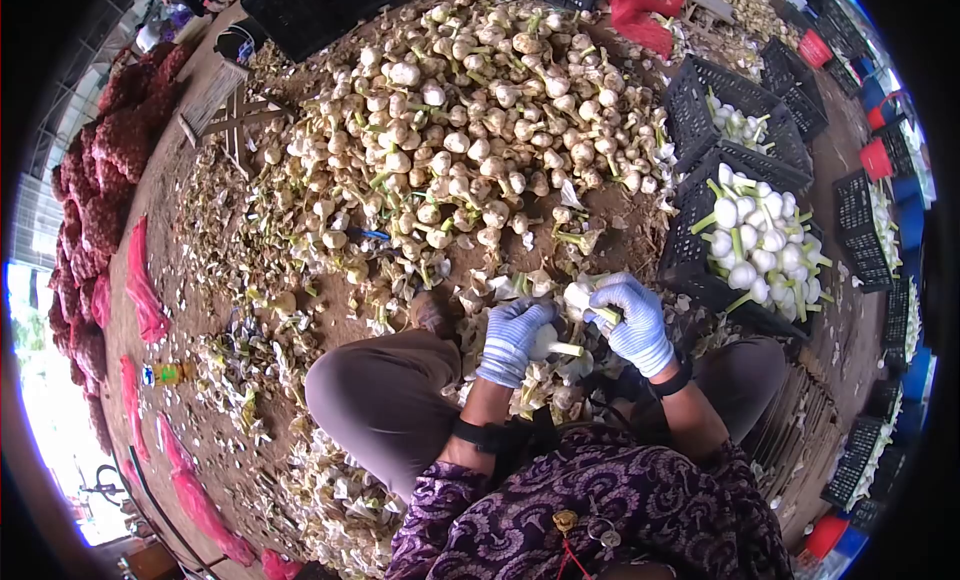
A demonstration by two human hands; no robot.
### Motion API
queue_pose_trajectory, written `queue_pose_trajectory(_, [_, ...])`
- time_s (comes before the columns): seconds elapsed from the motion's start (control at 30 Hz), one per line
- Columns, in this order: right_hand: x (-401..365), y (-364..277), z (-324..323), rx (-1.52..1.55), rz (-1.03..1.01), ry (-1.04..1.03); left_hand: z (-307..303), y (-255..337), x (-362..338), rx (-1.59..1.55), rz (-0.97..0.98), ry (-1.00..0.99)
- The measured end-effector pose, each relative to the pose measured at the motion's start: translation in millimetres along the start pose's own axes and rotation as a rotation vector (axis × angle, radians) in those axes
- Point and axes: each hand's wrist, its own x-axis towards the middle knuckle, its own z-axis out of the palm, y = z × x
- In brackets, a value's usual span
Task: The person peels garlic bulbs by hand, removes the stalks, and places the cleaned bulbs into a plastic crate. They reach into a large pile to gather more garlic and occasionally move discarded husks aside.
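My left hand [512, 338], in a striped white-blue glove, is closed around a peeled white garlic bulb [546, 341] whose cut stem points right. Just across from it, my right hand [636, 322], gloved the same way, grips another garlic bulb [577, 299] by its pale green stem. The two hands are close together above my lap, between my bent knees. Loose garlic skins [520, 405] lie beneath them. In front spreads a large heap of unpeeled garlic [470, 130] with stems on. My fingertips are partly hidden, so any small tool in them cannot be made out.
At right a black crate [690, 270] holds clean white garlic, with another black crate [690, 105] behind it. Red mesh sacks [110, 160] are piled at far left. A wooden stool [235, 120] lies beyond the scattered skins. A bottle [165, 374] is on the floor.
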Motion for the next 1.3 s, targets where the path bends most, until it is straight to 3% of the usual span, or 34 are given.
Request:
queue_pose_trajectory(0.1, [4, -8, 0, -0.048, -0.098, -0.069, 3, -6, 3, 0.118, 0.026, 0.036])
queue_pose_trajectory(0.17, [1, -7, 6, -0.083, -0.144, -0.084, 0, -17, 10, 0.239, 0.204, -0.069])
queue_pose_trajectory(0.23, [-2, -3, 11, 0.024, -0.028, 0.006, -3, -21, 15, 0.257, 0.18, -0.104])
queue_pose_trajectory(0.3, [-16, 10, 11, 0.294, 0.315, 0.079, 0, -23, 15, 0.149, 0.053, -0.06])
queue_pose_trajectory(0.33, [-20, 10, 12, 0.375, 0.494, 0.093, 0, -29, 21, 0.392, 0.305, -0.095])
queue_pose_trajectory(0.37, [-24, 11, 12, 0.456, 0.675, 0.106, -1, -36, 24, 0.39, 0.306, -0.1])
queue_pose_trajectory(0.43, [-34, 21, 22, 0.606, 0.718, 0.183, -1, -39, 20, 0.138, 0.051, -0.005])
queue_pose_trajectory(0.5, [-39, 28, 25, 0.755, 0.756, 0.255, -7, -43, 22, 0.269, 0.05, -0.039])
queue_pose_trajectory(0.6, [-23, 17, 12, 1.223, 0.845, 0.379, -24, -71, 32, 0.904, 0.355, 0.05])
queue_pose_trajectory(0.63, [-19, 17, 7, 1.216, 0.839, 0.382, -24, -65, 33, 0.901, 0.361, 0.043])
queue_pose_trajectory(0.7, [-11, 18, -4, 1.444, 0.881, 0.448, -23, -50, 36, 1.489, 0.153, 0.225])
queue_pose_trajectory(0.73, [-6, 15, -11, 1.462, 0.909, 0.421, -17, -37, 32, 1.52, 0.079, 0.221])
queue_pose_trajectory(0.77, [-6, 16, -15, 1.456, 0.899, 0.429, -17, -40, 35, 1.52, 0.09, 0.213])
queue_pose_trajectory(0.83, [-8, 24, -17, 1.498, 0.985, 0.403, -22, -50, 39, 1.069, 0.444, 0.152])
queue_pose_trajectory(0.87, [-17, 38, -16, 1.623, 0.933, 0.302, -7, -36, 26, 0.722, 0.299, 0.04])
queue_pose_trajectory(0.97, [-27, 39, -1, 1.567, 1.03, 0.386, 18, -25, 6, 0.584, 0.366, -0.093])
queue_pose_trajectory(1.03, [-27, 35, 7, 1.678, 1.034, 0.336, 30, -8, -6, 1.1, 0.666, -0.106])
queue_pose_trajectory(1.07, [-31, 39, 12, 1.641, 1.066, 0.274, 32, -7, -6, 1.184, 0.727, -0.056])
queue_pose_trajectory(1.1, [-33, 41, 14, 1.601, 1.096, 0.214, 27, -13, 0, 1.183, 0.726, -0.057])
queue_pose_trajectory(1.17, [-33, 29, 12, 1.565, 1.103, 0.245, 16, -28, 19, 0.645, 0.521, -0.058])
queue_pose_trajectory(1.2, [-40, 35, 16, 1.73, 1.097, 0.247, 12, -32, 23, 0.418, 0.414, -0.047])
queue_pose_trajectory(1.27, [-37, 28, 15, 2.124, 1.028, 0.235, 2, -24, 30, 0.366, 0.512, 0.055])
queue_pose_trajectory(1.3, [-39, 30, 14, 2.122, 1.033, 0.237, -12, -28, 40, 0.38, 0.618, 0.106])
